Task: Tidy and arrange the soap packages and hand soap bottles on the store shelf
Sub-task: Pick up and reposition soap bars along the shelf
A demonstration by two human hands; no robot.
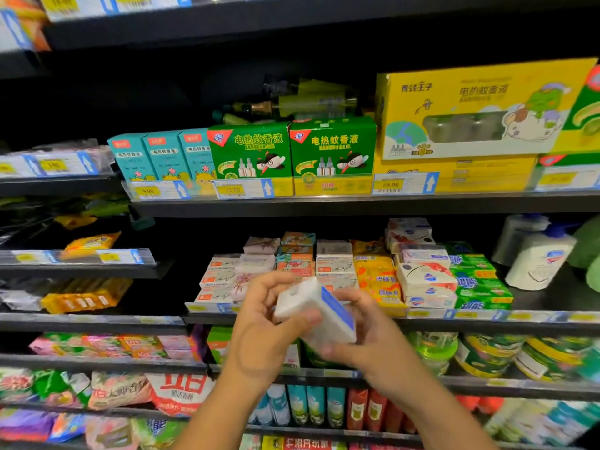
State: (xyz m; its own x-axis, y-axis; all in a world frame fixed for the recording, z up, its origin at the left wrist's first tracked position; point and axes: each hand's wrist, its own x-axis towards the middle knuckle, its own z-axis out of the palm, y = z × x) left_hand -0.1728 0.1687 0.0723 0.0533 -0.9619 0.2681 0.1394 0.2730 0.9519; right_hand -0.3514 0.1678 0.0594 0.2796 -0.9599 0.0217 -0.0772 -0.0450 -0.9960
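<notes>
Gripping white, blue-faced rectangular soap package [316, 311] with left hand [259, 323] and right hand [373, 336] curled round it; best turned label-forward, then set flush at front edge of dark metal shelf [548, 298].

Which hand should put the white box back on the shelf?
Probably right: the right hand holds the white box from below, nearer the matching white boxes; the left hand grips its upper end.

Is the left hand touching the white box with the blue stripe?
Touching. The head view shows the left hand gripping the white box at its left end, fingers curled over the top and thumb pressed against it.
</notes>
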